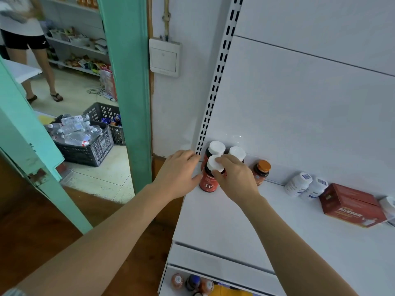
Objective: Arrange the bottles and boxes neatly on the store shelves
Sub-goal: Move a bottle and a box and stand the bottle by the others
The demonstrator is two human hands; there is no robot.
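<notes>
The upright red plastic bottle with a white cap (210, 178) stands at the white shelf's (224, 221) left end, directly between both hands: right hand (236, 178) gripping cap and shoulder, left hand (178, 174) relaxed, thumb touching its side.
</notes>
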